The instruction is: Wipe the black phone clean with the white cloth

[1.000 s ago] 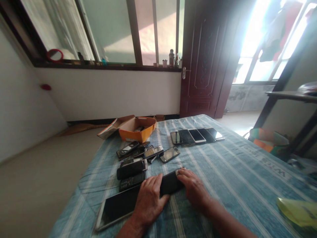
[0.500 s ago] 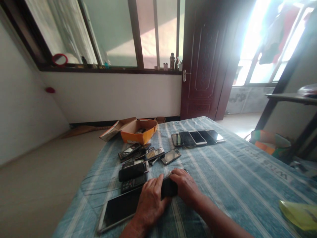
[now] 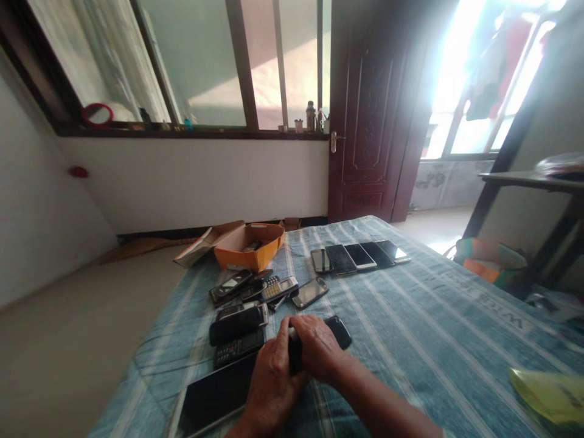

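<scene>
My left hand [image 3: 276, 377] is closed round a dark mobile phone [image 3: 295, 358], held above the cloth. From the right, my right hand [image 3: 317, 345] curls its fingers over the same phone's upper end. Both hands hide most of it. Just beyond my right wrist lies a black touchscreen phone [image 3: 339, 333]. A large tablet with a pale rim [image 3: 219, 392] lies left of my left hand. Beside it rest a black keypad phone [image 3: 238, 348] and a dark phone with a silver end [image 3: 237, 324]. A grey-framed touchscreen phone [image 3: 311, 293] lies ahead of my hands.
An orange cardboard box [image 3: 255, 252] stands open with phones inside. Before it lies a pile of older phones [image 3: 278, 288]. Several smartphones [image 3: 360, 256] form a row to the right. A yellow packet [image 3: 547, 395] sits on the striped cloth [image 3: 433, 340] at the right.
My right hand has shifted left over the held phone, and its fingers now cover the top end. The black phone beyond my right hand shows more. The view has turned slightly right.
</scene>
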`<state>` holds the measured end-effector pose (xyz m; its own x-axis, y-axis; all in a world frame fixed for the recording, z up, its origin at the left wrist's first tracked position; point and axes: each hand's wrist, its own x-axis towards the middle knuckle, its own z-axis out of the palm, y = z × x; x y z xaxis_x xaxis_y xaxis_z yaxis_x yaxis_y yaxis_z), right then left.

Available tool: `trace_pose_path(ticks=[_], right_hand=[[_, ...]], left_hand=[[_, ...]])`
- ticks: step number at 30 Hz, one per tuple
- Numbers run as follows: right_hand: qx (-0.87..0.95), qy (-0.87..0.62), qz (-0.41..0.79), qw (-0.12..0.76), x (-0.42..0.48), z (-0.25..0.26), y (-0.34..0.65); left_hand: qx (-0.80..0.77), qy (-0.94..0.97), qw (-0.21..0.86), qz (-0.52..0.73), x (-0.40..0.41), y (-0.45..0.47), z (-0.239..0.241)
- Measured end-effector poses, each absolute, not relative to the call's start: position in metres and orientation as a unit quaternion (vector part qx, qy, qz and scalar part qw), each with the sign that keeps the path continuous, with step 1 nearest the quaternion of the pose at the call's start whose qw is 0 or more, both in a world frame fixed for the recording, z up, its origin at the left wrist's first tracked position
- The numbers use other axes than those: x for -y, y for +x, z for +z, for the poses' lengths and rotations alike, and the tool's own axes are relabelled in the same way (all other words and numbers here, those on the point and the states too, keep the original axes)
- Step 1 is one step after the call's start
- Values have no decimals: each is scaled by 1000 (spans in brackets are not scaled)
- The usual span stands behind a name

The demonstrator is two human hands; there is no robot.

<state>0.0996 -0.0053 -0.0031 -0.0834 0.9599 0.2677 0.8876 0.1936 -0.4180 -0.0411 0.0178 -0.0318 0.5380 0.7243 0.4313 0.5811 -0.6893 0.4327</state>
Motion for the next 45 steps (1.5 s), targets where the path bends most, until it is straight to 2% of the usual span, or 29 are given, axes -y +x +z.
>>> trace_pose_path(ticks=[12,25,35,45], right_hand=[[730,-655,108,163,-11,22,104],[684,-712,105,122,-15,34,138],[595,-766,130,206,-8,21,174],[491,-752,224,378,3,11,182]], left_hand=[[-360,871,93,321,-18,-39,-38],[-347,887,68,295,-11,-40,-26],[-333,894,21,300,-12,-40,-29],[-319,898,2,304,-13,-41,-32]])
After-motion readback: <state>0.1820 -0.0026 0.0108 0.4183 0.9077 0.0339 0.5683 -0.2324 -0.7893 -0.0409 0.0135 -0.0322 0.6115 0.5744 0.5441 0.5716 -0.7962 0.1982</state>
